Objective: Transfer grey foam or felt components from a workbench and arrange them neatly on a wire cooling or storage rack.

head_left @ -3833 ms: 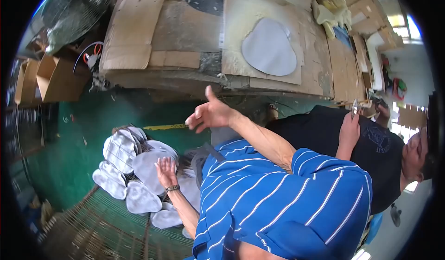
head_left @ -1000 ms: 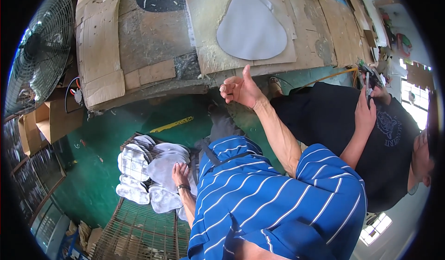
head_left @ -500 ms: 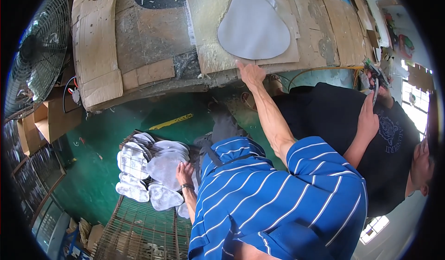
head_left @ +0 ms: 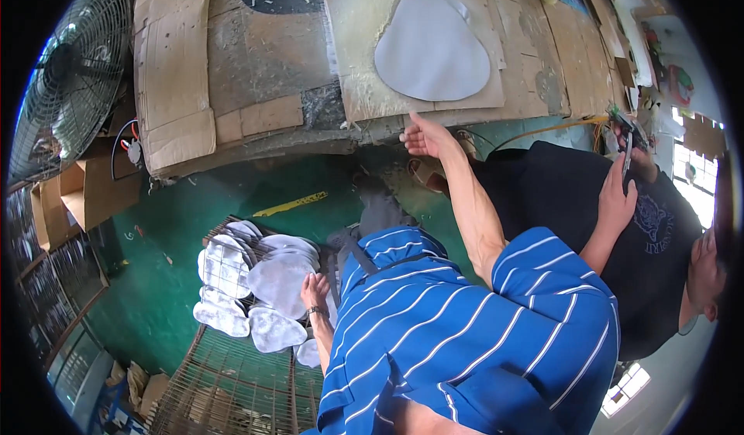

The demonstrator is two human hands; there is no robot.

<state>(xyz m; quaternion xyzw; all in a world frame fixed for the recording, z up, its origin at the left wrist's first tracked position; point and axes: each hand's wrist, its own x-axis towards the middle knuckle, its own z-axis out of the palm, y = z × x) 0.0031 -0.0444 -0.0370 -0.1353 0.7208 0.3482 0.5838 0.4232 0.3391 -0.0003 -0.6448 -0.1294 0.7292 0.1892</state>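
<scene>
A rounded, pear-shaped grey-white sheet (head_left: 434, 47) lies flat on the cardboard-covered bench. Just off the bench's near edge, my right hand (head_left: 428, 135) is held in the air below the sheet, fingers apart, with nothing in it. Lower down, my left hand (head_left: 314, 290) rests beside a pale grey rounded piece (head_left: 280, 284) on a wire rack (head_left: 232, 381). Its fingers are extended at the edge of that piece, and no grip on it shows. Several similar grey pieces (head_left: 225, 264) lie in overlapping stacks on the rack.
A large fan (head_left: 66, 70) stands at the left, above an open cardboard box (head_left: 97, 187). To my right is a person in a black shirt (head_left: 558, 210), holding a dark tool (head_left: 628, 136). A yellow strip (head_left: 291, 205) marks the green floor (head_left: 170, 233).
My right hand has drawn back slightly from the bench edge, going from a pointing finger to spread fingers. My left hand has shifted slightly right along the piece's edge.
</scene>
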